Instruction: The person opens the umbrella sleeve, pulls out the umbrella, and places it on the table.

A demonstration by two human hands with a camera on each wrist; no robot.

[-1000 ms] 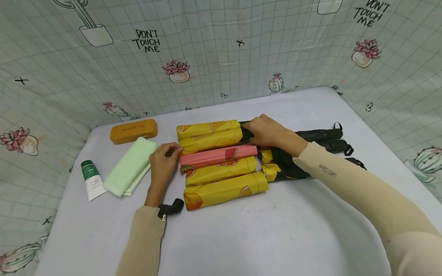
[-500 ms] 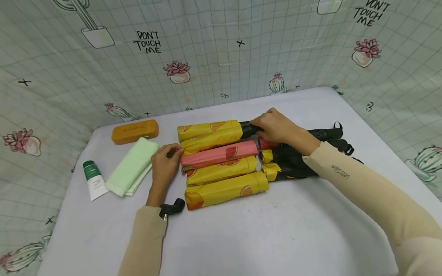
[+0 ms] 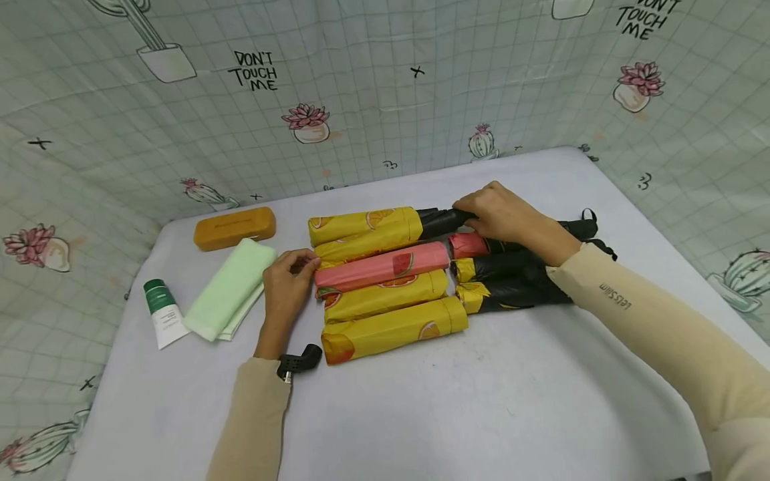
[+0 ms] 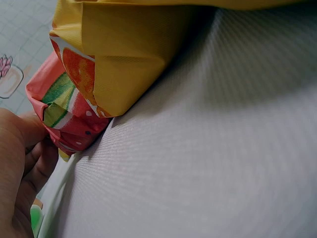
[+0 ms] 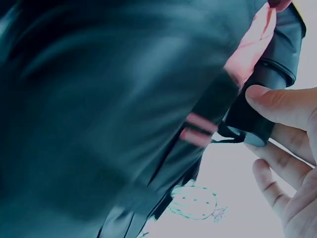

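Several folding umbrellas lie side by side, with yellow orange-print sleeves and one pink watermelon-print sleeve (image 3: 385, 268) at the left. My left hand (image 3: 287, 284) pinches the left end of the second yellow sleeve (image 3: 367, 247); the left wrist view has its fingertips partly hidden behind the pink end (image 4: 69, 116). From that yellow sleeve's right end a black umbrella (image 3: 444, 223) sticks out, its far end between my right thumb and fingers. My right hand (image 3: 502, 210) grips it a little above the table; the right wrist view shows a black cylindrical end (image 5: 250, 113) with a cord.
Black umbrellas (image 3: 511, 292) with yellow or pink ends lie under the right forearm. To the left are a mint-green folded cloth (image 3: 231, 290), a green-and-white tube (image 3: 164, 314) and an orange-brown case (image 3: 234, 229). A printed curtain hangs behind the white table (image 3: 421, 421).
My right hand has moved rightward and slightly away, and more of the black umbrella shows beyond the second yellow sleeve. My left hand has stayed at the sleeve's left end.
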